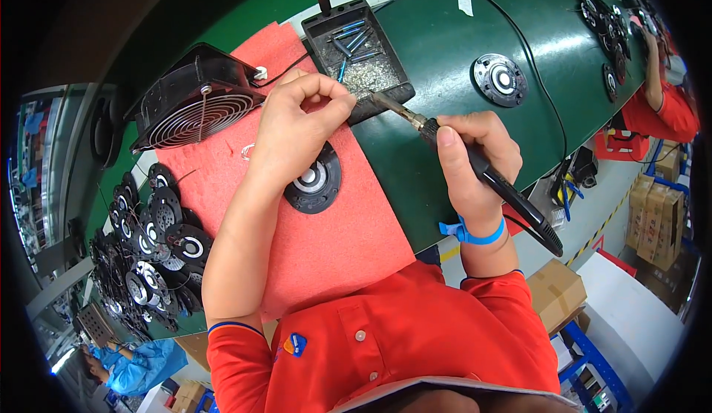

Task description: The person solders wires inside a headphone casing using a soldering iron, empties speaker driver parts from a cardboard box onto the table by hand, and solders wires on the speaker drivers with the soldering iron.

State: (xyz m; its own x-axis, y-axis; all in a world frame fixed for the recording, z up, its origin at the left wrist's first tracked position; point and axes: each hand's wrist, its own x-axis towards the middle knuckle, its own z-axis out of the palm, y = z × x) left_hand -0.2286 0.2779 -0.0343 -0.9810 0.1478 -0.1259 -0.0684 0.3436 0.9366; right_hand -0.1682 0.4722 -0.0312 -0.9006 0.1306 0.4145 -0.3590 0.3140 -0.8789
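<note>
My right hand grips a black soldering iron, its tip pointing up and left to the near edge of a dark metal tray. Fingers pinched, my left hand is close to the iron's tip; whatever sits between the fingertips is too small to make out. Below that hand, partly hidden by it, a round black disc part with a silver ring lies on the pink foam mat. Several thin blue metal pieces rest in the tray, among small silvery bits.
A black fan with a wire guard stands at the mat's left. Many disc parts are heaped at the left. One disc lies on the green table, near a black cable. Co-workers sit far right and lower left.
</note>
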